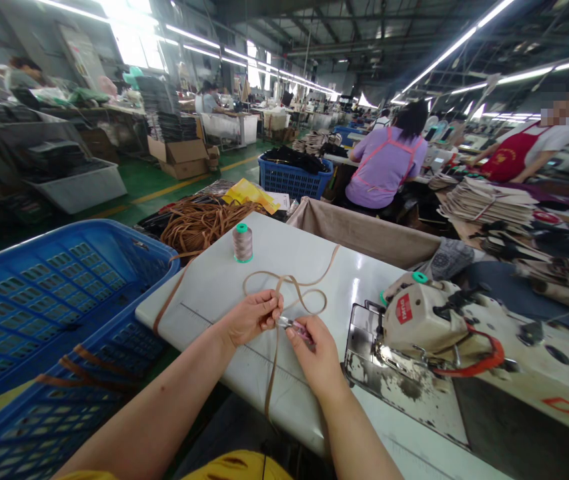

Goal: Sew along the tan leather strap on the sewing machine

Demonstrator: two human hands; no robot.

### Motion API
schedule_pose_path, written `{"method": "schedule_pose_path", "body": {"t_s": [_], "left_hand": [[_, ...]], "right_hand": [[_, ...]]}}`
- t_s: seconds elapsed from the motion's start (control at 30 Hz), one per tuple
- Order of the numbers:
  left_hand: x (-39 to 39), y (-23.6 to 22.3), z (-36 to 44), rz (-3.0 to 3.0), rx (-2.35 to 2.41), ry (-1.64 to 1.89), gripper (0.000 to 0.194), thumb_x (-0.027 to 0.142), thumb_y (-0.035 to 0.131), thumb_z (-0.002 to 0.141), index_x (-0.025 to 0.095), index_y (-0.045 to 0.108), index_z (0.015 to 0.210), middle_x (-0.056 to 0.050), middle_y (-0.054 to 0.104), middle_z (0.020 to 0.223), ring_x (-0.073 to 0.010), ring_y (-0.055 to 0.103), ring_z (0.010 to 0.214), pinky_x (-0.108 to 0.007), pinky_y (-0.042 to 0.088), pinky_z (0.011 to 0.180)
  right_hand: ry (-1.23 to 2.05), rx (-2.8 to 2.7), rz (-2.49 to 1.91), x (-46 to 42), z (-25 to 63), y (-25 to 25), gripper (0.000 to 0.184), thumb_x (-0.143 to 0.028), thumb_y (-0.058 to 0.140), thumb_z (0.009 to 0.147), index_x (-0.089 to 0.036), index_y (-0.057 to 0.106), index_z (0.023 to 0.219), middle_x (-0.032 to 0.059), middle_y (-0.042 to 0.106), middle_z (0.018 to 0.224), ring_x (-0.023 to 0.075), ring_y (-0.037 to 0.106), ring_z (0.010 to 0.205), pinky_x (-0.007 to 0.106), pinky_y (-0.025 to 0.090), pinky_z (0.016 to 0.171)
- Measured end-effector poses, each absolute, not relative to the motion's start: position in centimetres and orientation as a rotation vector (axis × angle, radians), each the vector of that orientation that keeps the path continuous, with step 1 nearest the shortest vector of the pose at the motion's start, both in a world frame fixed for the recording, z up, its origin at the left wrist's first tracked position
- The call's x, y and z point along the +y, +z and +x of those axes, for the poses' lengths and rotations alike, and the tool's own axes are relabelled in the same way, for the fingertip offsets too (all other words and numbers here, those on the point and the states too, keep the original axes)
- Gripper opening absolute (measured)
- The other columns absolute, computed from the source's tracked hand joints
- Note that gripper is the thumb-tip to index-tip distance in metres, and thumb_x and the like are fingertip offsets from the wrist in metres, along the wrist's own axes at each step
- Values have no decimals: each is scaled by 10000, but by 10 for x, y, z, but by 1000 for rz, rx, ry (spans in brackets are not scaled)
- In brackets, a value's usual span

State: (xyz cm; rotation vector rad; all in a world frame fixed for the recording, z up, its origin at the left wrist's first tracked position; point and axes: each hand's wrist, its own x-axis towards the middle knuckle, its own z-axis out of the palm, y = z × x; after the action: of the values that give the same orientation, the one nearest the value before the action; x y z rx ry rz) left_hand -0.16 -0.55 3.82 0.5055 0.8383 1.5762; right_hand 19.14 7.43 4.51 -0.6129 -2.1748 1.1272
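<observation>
From where I stand, the strap (275, 360) is being worked by its middle: the left hand (259, 313) is closed on it in a pinch, and the right hand (317, 347) grips what look like small snips (284, 323), their metal end right at the left fingertips. I can't tell whether the blades touch the strap. Judging by that closeness, the handling calls for a firm pinch and a steady tool. The strap lies looped over the counter (209, 280) beyond the hands, its near part hanging toward the front edge.

Counting up: one strap held, one pair of snips, one spool (243, 243) standing on the counter, one sewing machine (424, 320) to the right, one large blue basket (159, 257) to the left. Past the counter lies a heap of brown straps (204, 223), too tangled to count
</observation>
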Motion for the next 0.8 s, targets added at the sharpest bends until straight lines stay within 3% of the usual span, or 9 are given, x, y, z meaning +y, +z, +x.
{"method": "schedule_pose_path", "body": {"t_s": [0.3,0.6,0.8], "left_hand": [[-6,35,-1,540,834,1559,380,417,942,799,128,727,918,-41,674,804,-73,599,594,-152,405,523],[-5,40,3,606,837,1485,403,449,945,787,133,731,917,-44,681,812,-93,612,609,-184,427,548],[-5,40,2,572,858,1479,417,445,961,768,132,724,908,-42,677,814,-88,617,620,-177,440,565]], "right_hand": [[1398,-1972,-735,75,187,38,352,-533,774,864,-210,720,994,24,674,861,189,588,763,303,487,686],[1444,-2020,-714,75,187,39,243,-441,673,892,-204,728,894,-1,603,763,168,515,707,287,424,659],[1463,-1952,-724,75,186,41,267,-468,647,930,-210,665,864,-28,521,713,149,452,655,270,402,602]]}}
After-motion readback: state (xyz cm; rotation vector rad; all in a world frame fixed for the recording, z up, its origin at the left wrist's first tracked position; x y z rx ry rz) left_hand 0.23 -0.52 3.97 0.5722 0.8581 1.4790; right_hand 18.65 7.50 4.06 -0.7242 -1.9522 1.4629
